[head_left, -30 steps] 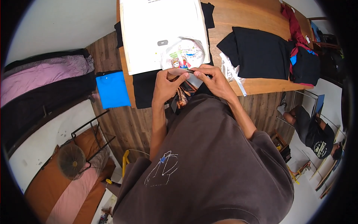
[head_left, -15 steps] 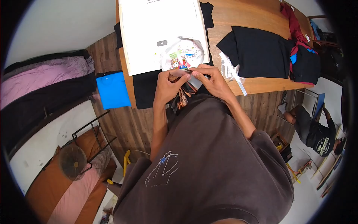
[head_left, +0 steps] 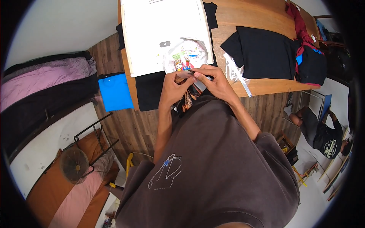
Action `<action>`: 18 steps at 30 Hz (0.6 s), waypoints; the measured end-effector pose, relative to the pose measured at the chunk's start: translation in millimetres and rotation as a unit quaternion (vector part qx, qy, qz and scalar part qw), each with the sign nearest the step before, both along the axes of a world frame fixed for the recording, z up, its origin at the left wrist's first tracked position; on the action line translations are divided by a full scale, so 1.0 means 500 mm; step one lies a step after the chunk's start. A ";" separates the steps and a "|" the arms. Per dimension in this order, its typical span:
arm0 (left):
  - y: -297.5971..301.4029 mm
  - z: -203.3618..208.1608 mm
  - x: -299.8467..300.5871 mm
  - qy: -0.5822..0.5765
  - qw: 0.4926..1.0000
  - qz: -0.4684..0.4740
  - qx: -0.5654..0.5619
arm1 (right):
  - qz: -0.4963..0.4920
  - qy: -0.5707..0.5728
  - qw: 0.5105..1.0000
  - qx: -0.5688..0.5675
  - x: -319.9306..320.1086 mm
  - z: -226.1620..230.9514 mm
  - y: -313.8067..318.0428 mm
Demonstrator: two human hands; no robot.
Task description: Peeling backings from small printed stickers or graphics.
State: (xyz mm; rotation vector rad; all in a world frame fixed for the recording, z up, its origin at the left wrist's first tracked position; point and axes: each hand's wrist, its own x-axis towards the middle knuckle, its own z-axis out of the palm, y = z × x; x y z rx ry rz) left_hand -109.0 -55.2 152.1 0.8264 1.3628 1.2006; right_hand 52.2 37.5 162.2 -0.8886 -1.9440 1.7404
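While a folded blue garment (head_left: 115, 92) sits just beside the left edge of the wooden surface (head_left: 243, 15), my left hand (head_left: 174, 89) pinches a patterned cloth (head_left: 188, 102) between thumb and fingers. Cloth hangs between my hands, at the front edge, close to my body. White board (head_left: 159, 38) and round printed white piece (head_left: 192, 55) just beyond. My right hand (head_left: 219, 82) is pinched narrow too, at the cloth's upper edge; exact grip partly hidden. Further right: white printed strip (head_left: 236, 73), black garment (head_left: 266, 55), then maroon garment (head_left: 297, 22).
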 end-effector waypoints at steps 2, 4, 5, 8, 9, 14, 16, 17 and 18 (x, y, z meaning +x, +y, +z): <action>0.001 -0.001 0.001 0.001 1.000 0.003 -0.004 | 0.003 0.003 1.000 -0.002 0.003 -0.004 0.001; 0.000 -0.008 0.001 0.019 1.000 0.002 -0.008 | 0.006 0.006 1.000 -0.005 0.004 -0.004 0.002; 0.000 -0.011 0.000 0.019 1.000 0.002 -0.008 | 0.003 0.002 1.000 -0.008 0.005 -0.002 0.002; 0.001 -0.013 -0.001 0.020 1.000 -0.001 -0.004 | -0.006 0.001 1.000 -0.008 0.004 -0.001 0.000; 0.002 -0.010 -0.001 0.021 1.000 -0.001 -0.004 | -0.011 0.004 1.000 -0.005 0.004 -0.001 -0.001; 0.000 -0.013 -0.002 0.014 1.000 -0.002 -0.006 | -0.025 0.014 1.000 -0.001 0.001 -0.013 -0.010; 0.000 -0.009 0.002 -0.005 1.000 -0.003 -0.003 | -0.032 0.018 0.999 0.001 0.004 -0.019 -0.013; 0.000 -0.009 0.004 -0.005 1.000 -0.004 -0.003 | -0.034 0.021 0.999 -0.003 0.005 -0.021 -0.015; 0.000 -0.009 0.006 -0.003 1.000 -0.004 -0.003 | -0.036 0.024 0.999 -0.007 0.006 -0.023 -0.017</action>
